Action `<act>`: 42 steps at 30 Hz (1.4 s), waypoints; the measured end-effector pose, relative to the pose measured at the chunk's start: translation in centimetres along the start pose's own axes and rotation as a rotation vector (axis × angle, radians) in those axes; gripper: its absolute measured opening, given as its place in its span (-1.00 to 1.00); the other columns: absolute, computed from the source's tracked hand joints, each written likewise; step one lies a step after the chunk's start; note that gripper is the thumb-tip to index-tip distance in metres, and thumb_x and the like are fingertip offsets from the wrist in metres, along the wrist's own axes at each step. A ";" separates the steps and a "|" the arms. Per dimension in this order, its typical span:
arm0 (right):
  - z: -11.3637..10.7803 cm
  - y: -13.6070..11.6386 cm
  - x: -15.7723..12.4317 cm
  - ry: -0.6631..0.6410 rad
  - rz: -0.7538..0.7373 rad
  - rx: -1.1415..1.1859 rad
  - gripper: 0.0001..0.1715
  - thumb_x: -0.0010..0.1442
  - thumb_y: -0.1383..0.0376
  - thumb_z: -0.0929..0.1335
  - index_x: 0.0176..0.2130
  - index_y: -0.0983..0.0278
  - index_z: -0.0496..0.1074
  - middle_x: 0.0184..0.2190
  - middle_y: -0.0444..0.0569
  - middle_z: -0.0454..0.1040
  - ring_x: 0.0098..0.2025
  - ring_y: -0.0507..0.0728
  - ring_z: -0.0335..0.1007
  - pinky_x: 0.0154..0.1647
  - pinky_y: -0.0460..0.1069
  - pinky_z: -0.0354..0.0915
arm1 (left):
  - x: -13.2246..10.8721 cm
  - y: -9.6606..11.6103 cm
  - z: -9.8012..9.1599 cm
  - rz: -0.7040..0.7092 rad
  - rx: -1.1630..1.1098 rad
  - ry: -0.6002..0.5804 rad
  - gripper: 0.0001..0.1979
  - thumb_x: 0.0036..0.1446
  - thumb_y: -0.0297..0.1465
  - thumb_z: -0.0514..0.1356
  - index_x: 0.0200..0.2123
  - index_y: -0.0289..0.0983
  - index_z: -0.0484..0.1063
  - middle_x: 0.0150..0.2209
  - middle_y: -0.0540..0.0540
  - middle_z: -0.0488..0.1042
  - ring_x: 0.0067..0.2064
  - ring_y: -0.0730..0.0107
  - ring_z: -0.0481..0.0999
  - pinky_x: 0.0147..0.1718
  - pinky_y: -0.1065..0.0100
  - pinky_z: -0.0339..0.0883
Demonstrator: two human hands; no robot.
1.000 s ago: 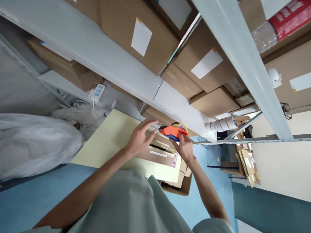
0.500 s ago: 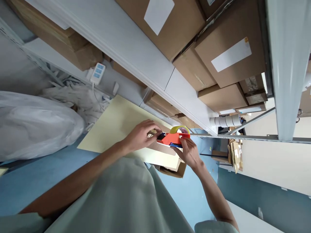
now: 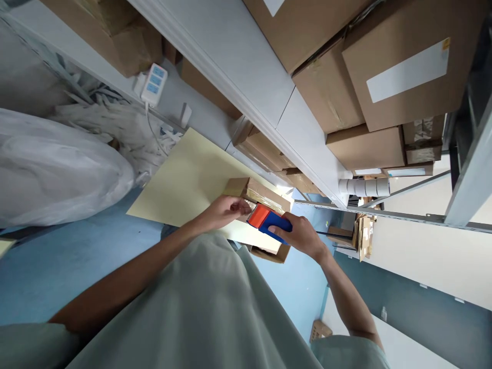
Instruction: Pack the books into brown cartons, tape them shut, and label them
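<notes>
Grey metal shelving (image 3: 246, 77) runs aslant across the top of the view, loaded with large brown cardboard cartons (image 3: 403, 66) that carry white paper labels. Under it, at the left, a bulging white plastic sack (image 3: 57, 169) lies on the blue floor (image 3: 57, 271). Beside the sack stands a pale yellow flat tabletop (image 3: 188, 179).

A small brown cardboard box (image 3: 253, 192) lies on the far right part of that tabletop, close to its edge, with clear tape along its top. A row of white paper rolls (image 3: 365, 186) sits on a shelf further right, well apart from the box. A white power strip with blue switches (image 3: 154, 83) rests on the low shelf behind the tabletop.

The right hand (image 3: 302, 237) is closed round the blue handle of an orange and blue plastic tape dispenser (image 3: 269, 221), whose orange head touches the near end of the small brown cardboard box. The left hand (image 3: 225, 209) has its fingers bent, tips pressed on that same end just beside the orange head; whether it grips anything cannot be told
</notes>
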State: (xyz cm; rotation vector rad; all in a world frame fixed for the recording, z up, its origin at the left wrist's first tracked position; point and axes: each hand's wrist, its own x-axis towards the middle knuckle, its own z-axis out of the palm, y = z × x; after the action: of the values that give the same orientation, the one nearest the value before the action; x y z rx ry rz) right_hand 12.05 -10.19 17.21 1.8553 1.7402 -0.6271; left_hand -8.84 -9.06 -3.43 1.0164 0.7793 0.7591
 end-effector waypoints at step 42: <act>-5.6 -3.6 3.2 0.011 0.059 -0.189 -0.34 0.38 -0.31 0.43 -0.39 0.17 0.50 -0.46 -0.03 0.57 -0.42 0.17 0.50 -0.41 0.01 0.13 | 4.3 -8.1 -0.5 0.199 0.353 0.188 -0.29 0.12 -0.19 0.45 0.34 -0.10 0.52 0.01 -0.16 0.52 -0.06 0.11 0.57 0.03 0.14 0.53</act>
State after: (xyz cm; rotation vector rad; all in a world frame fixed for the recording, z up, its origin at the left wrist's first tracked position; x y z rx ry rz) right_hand 8.62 -3.96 19.25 1.7747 1.6831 -0.4156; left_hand -5.62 -7.91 -11.98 1.3682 1.0073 0.9170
